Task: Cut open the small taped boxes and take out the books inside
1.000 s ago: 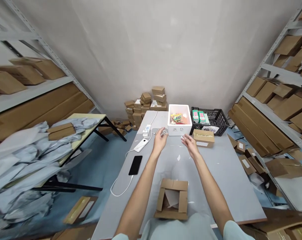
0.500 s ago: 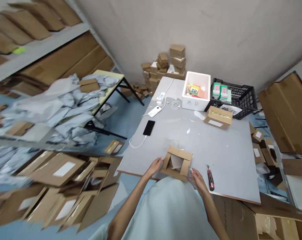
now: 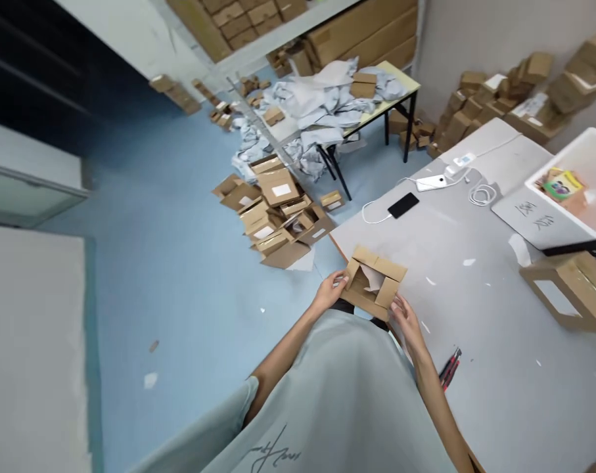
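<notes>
While both forearms reach out past the pale shirt (image 3: pixel 347 394), the left hand (image 3: pixel 331 290) and right hand (image 3: pixel 406 320) hold a small open carton (image 3: pixel 374 307) between them at the near edge of the grey surface (image 3: pixel 499 282). The left fingers pinch its left flap; the right fingers are closed on the opposite side, though how far they wrap underneath is hidden. White paper (image 3: pixel 373 279) sits inside and covers part of the interior, so anything beneath it cannot be told. Whether the carton's base rests on the surface or hangs clear is also unclear. The step in hand looks like handling this carton with its flaps folded out; the next move would seem to call for an even grip, since the flaps could bend. Beside the right forearm lies a red-and-black cutter (image 3: pixel 449 371), smeared by blur. Farther along are a dark phone (image 3: pixel 403 205) on a white cable (image 3: pixel 371 221) and a taped box (image 3: pixel 573 292), which runs out of view at the right. Beyond that box, a white foam bin (image 3: pixel 517 210) is cropped too, its packets (image 3: pixel 564 184) hard to identify. Past the left hand, opened cartons (image 3: pixel 280 217) crowd the blue floor (image 3: pixel 154 276).
</notes>
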`<state>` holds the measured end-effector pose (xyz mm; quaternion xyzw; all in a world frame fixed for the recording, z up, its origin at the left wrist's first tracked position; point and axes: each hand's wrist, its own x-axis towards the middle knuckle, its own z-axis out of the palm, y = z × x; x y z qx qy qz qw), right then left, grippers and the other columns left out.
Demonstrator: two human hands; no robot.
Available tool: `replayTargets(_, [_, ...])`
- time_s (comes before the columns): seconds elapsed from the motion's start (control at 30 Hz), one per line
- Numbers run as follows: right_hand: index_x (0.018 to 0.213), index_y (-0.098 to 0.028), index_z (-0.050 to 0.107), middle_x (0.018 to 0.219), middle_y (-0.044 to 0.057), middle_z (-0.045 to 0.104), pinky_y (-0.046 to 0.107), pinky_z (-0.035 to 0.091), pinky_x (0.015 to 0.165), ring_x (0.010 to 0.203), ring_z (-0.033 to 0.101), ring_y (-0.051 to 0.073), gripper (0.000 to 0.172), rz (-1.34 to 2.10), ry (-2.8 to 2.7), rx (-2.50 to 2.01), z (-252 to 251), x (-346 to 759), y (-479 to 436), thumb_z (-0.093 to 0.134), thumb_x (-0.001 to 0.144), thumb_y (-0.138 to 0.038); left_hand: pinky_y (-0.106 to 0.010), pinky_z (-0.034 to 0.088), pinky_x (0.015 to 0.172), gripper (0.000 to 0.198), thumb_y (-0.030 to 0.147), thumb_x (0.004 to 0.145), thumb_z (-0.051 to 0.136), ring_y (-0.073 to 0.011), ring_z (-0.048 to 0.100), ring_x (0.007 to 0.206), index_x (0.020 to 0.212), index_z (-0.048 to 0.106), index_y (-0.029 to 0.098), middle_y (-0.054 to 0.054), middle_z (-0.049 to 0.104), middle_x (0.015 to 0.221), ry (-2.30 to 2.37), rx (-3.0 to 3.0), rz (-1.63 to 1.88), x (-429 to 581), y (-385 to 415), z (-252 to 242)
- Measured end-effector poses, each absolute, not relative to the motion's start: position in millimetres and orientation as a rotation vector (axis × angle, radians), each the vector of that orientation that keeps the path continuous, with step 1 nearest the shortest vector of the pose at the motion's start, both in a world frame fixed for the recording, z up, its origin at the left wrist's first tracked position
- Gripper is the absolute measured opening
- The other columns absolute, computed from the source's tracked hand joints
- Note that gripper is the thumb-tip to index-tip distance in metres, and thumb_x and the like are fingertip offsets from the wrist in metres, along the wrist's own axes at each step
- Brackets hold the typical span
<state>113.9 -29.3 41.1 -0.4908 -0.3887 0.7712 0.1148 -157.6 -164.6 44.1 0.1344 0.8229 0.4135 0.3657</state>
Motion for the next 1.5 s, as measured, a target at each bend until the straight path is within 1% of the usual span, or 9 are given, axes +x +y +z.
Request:
replayTargets(0.3, [0.151, -0.022, 0.076, 0.162, 0.019, 0.070, 0.056, 0.055, 0.124, 0.138, 0.072, 0.040, 0.093, 2.275, -1.572, -1.285, 65, -45, -41, 0.100, 0.072, -0.064, -0.050, 0.062, 0.117, 0.043, 0.038, 0.100, 0.074, -0.0344, 0.076, 0.135, 0.138, 0.076, 0.017, -0.017, 0.078, 0.149, 2.178, 0.021, 1.386, -251, -242, 43])
replayTargets(0.53, [0.150, -0.027, 0.077, 0.165, 0.012, 0.070, 0.052, 0.056, 0.122, 0.155, 0.061, 0.038, 0.083, 2.289, -1.797, -1.151, 72, -217, -66, 0.098, 0.074, -0.055, -0.052, 0.060, 0.119, 0.041, 0.034, 0.099, 0.075, -0.0345, 0.076, 0.135, 0.137, 0.077, 0.018, -0.017, 0.078, 0.146, 2.212, -0.102, 1.613, -375, -296, 35])
replayTargets(0.67, [0.149, -0.029, 0.077, 0.163, 0.008, 0.072, 0.048, 0.054, 0.124, 0.157, 0.060, 0.034, 0.074, 2.329, -1.961, -0.950, 70, -342, -65, 0.093, 0.080, -0.051, -0.049, 0.062, 0.117, 0.042, 0.035, 0.101, 0.075, -0.0322, 0.075, 0.134, 0.139, 0.076, 0.020, -0.015, 0.078, 0.147, 2.245, -0.120, 1.717, -459, -330, 34])
replayTargets(0.8, [0.159, -0.023, 0.068, 0.165, 0.013, 0.068, 0.047, 0.057, 0.118, 0.150, 0.065, 0.031, 0.075, 2.296, -2.064, -0.991, 61, -476, -70, 0.085, 0.089, -0.044, -0.052, 0.054, 0.125, 0.051, 0.030, 0.100, 0.077, -0.0338, 0.072, 0.140, 0.148, 0.070, 0.013, -0.020, 0.073, 0.154, 2.340, -0.176, 1.745, -561, -359, 29])
replayTargets(0.9, [0.155, -0.018, 0.070, 0.152, 0.015, 0.075, 0.047, 0.056, 0.118, 0.143, 0.069, 0.029, 0.065, 2.153, -2.250, -1.092, 52, -541, -88, 0.078, 0.095, -0.042, -0.054, 0.049, 0.128, 0.054, 0.026, 0.099, 0.078, -0.0350, 0.069, 0.143, 0.150, 0.068, 0.010, -0.023, 0.073, 0.152, 2.501, -0.412, 1.725, -622, -384, 22])
replayTargets(1.03, [0.123, -0.019, 0.084, 0.116, 0.007, 0.085, 0.041, 0.060, 0.109, 0.110, 0.076, 0.023, 0.039, 2.258, -2.352, -1.042, 44, -541, -115, 0.081, 0.090, -0.038, -0.050, 0.050, 0.129, 0.041, 0.030, 0.100, 0.073, -0.0319, 0.072, 0.139, 0.138, 0.075, 0.012, -0.019, 0.077, 0.145, 2.486, -0.438, 1.740, -633, -410, 8])
replayTargets(1.17, [0.095, -0.022, 0.084, 0.092, 0.000, 0.083, 0.037, 0.061, 0.100, 0.089, 0.073, 0.019, 0.019, 2.388, -2.316, -1.104, 44, -478, -118, 0.085, 0.081, -0.035, -0.055, 0.048, 0.131, 0.030, 0.030, 0.093, 0.074, -0.0330, 0.074, 0.135, 0.118, 0.080, 0.016, -0.016, 0.083, 0.131, 2.335, -0.494, 1.600, -577, -408, -11])
replayTargets(1.3, [0.092, -0.023, 0.083, 0.093, 0.003, 0.086, 0.041, 0.061, 0.099, 0.088, 0.075, 0.022, 0.022, 2.367, -2.186, -1.257, 51, -409, -102, 0.088, 0.077, -0.039, -0.061, 0.050, 0.128, 0.020, 0.032, 0.086, 0.078, -0.0352, 0.077, 0.127, 0.099, 0.080, 0.017, -0.017, 0.085, 0.113, 2.234, -0.439, 1.494, -514, -385, -23])
replayTargets(1.5, [0.100, -0.024, 0.085, 0.102, 0.007, 0.089, 0.048, 0.059, 0.107, 0.096, 0.080, 0.027, 0.040, 2.316, -1.775, -1.524, 63, -311, -81, 0.096, 0.072, -0.050, -0.056, 0.059, 0.119, 0.021, 0.041, 0.088, 0.079, -0.0327, 0.082, 0.117, 0.094, 0.080, 0.021, -0.014, 0.087, 0.108, 2.097, -0.132, 1.356, -462, -324, -25])
